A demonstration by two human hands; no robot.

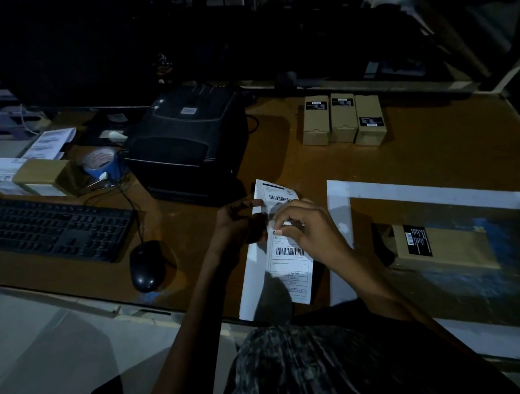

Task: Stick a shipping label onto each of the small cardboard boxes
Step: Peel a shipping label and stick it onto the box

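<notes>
Shipping label [288, 255] is being held just above the counter [281, 160], between the printer [187, 140] and the white-taped square [341, 238]. Left hand [239, 224] is pinching its left edge; right hand [311, 230] is pinching at mid-sheet, fingers [279, 229] curled tight on the paper, likely working the peel.

Risks:
- Backing is looking partly split on the left, so exposed adhesive could be folding onto itself or grabbing the counter.
- Tearing through a barcode if the peel is starting mid-sheet.
- Dim light is making the edge hard to find, so a skewed stick on the box [442, 245] waiting inside the square.

Label itself: long white sheet, two barcodes, printed boxes near the bottom, slightly bowed. Three more boxes [343, 118] are standing in a row at the back, touching, each carrying only a small black sticker.
</notes>
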